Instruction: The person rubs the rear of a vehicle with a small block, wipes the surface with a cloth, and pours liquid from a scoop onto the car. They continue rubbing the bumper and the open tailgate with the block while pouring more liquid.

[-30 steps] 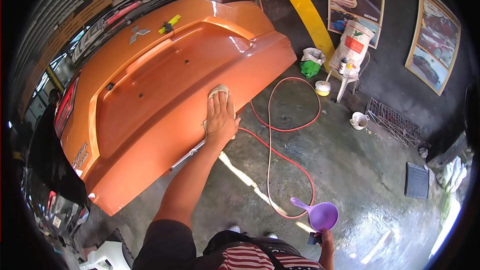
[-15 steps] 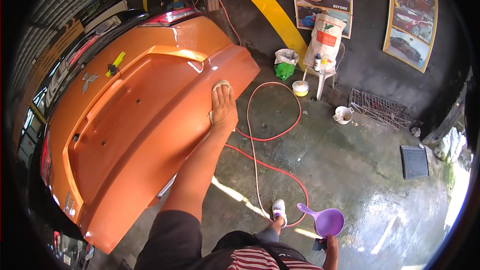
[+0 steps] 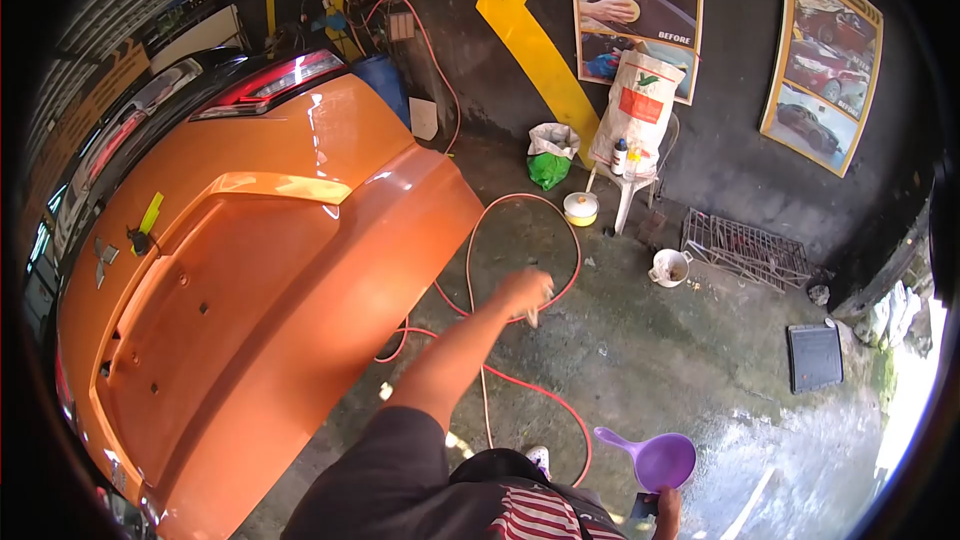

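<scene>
My left hand [image 3: 522, 292] is in mid-air over the wet floor, to the right of the car's orange trunk lid [image 3: 290, 330]. Its fingers are curled around a pale cloth [image 3: 533, 318], of which only a small part shows. Low on the right, my right hand [image 3: 668, 506] grips a purple dipper [image 3: 664, 462] by its rim, the handle pointing up and left. A small dark flat piece [image 3: 645, 507] shows beside those fingers. The lid has a smooth, matte orange surface, with a recessed plate area to the left.
A red hose [image 3: 545, 392] loops across the wet concrete floor. By the wall are a chair with a large white sack [image 3: 638, 110], a green-and-white bag [image 3: 550, 160], a lidded pot [image 3: 580, 208], a white pail [image 3: 669, 267] and a metal rack [image 3: 745, 250]. A black tray [image 3: 816, 358] lies farther right.
My left hand has lifted off the trunk lid and swung right and down, taking the pale cloth along. The view has shifted; the right hand still holds the dipper.
</scene>
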Demonstrator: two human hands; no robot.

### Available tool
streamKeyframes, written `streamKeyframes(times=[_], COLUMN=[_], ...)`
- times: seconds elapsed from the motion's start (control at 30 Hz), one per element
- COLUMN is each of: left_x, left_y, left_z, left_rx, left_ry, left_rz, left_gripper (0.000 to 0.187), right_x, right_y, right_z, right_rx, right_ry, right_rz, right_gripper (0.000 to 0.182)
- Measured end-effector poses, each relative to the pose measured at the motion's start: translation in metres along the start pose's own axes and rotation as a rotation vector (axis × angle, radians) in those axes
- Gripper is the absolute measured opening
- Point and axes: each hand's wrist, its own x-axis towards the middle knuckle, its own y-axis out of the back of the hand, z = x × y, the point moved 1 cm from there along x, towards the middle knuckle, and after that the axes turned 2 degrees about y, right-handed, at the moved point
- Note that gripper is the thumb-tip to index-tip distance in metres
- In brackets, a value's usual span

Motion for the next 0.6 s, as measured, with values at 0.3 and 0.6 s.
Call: streamKeyframes(times=[0.3, 0.6], left_x=[-0.09, -0.174], left_y=[-0.138, -0.162], left_z=[0.065, 0.04], left_rx=[-0.416, -0.676], left_ry=[-0.018, 0.264], left_rz=[-0.59, -0.474], left_gripper=[0.084, 0.036], right_x=[0.072, 0.129], right_y=[-0.069, -0.199], right_z=[-0.156, -0.264], right_rx=[-0.374, -0.922], right_ry=[0.168, 0.567], right_rz=[-0.431, -0.82], right_gripper=[0.029, 0.035])
